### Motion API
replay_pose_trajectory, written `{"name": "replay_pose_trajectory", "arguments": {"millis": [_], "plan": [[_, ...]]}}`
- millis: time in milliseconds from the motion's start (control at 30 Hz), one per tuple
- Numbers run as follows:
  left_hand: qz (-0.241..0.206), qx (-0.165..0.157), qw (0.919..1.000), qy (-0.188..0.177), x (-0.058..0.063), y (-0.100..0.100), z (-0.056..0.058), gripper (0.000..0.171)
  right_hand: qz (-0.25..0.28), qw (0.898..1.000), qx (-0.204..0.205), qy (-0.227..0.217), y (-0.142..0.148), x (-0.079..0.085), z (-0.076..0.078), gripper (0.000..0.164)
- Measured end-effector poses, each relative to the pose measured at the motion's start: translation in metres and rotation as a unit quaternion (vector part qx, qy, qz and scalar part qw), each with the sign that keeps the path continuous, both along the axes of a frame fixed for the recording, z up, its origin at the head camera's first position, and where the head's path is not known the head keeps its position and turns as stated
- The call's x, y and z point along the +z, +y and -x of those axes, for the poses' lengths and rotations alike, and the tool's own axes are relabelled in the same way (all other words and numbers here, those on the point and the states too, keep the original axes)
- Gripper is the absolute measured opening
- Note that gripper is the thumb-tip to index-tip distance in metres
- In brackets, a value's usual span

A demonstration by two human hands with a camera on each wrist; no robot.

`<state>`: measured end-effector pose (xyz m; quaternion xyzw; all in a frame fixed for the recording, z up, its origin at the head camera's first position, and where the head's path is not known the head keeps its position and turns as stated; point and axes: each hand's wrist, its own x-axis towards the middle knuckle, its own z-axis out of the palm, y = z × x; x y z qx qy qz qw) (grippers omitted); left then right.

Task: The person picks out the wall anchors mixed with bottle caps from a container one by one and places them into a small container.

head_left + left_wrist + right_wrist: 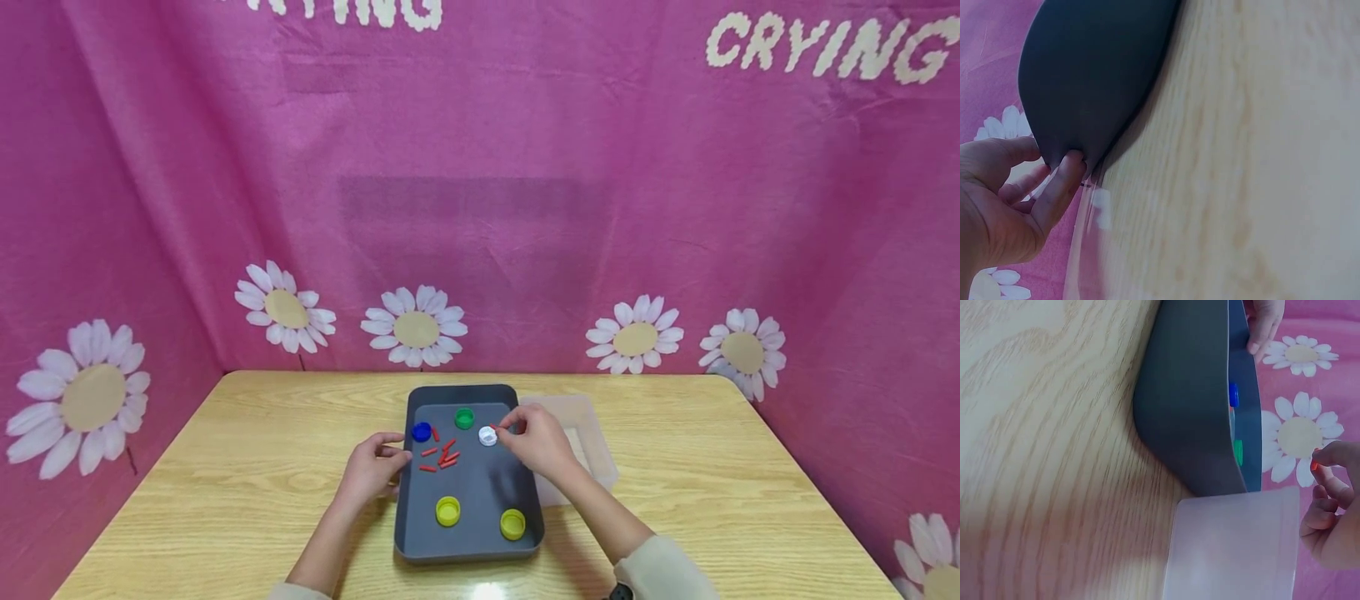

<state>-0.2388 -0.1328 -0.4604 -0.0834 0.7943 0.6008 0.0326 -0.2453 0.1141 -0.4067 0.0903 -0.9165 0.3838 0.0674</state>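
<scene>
A dark grey tray [472,542] lies on the table with several small red sticks [428,452] loose inside. Also in it are a blue cap [422,432], a green cap [464,418], a white cap [487,436] and two yellow caps [447,512]. My right hand [536,442] pinches one red stick [1315,460] between thumb and finger, just above the white cap at the tray's right side. At the left wall, my left hand [372,468] grips the tray's edge, some fingers over the rim and others against the outside.
A translucent plastic container [596,446] stands against the tray's right side, partly under my right forearm. The wooden table [262,450] meets a pink cloth backdrop [480,250] printed with daisies along its far edge.
</scene>
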Motion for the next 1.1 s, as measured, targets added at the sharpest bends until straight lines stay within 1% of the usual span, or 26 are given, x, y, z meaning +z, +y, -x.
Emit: {"name": "replay_pose_trajectory", "arguments": {"millis": [233, 367, 600, 900, 1100], "plan": [[0.002, -0.002, 1.0000, 0.003, -0.001, 0.000, 0.000, 0.037, 0.017, 1.000, -0.025, 0.003, 0.015, -0.002, 0.003, 0.005], [0.005, -0.001, 1.0000, 0.002, -0.001, -0.001, 0.000, 0.037, 0.031, 0.999, -0.032, -0.001, 0.026, -0.005, 0.007, 0.005], [0.005, 0.002, 1.0000, 0.002, 0.000, -0.001, 0.000, 0.037, 0.023, 0.998, -0.050, -0.001, 0.041, -0.012, 0.014, 0.006], [0.002, 0.002, 1.0000, 0.002, -0.002, -0.001, 0.000, 0.036, 0.035, 0.997, -0.067, -0.034, 0.048, -0.022, 0.021, 0.009], [0.005, 0.000, 1.0000, -0.002, -0.002, -0.002, 0.000, 0.037, 0.036, 0.996, -0.075, -0.038, 0.049, -0.025, 0.024, 0.011]]}}
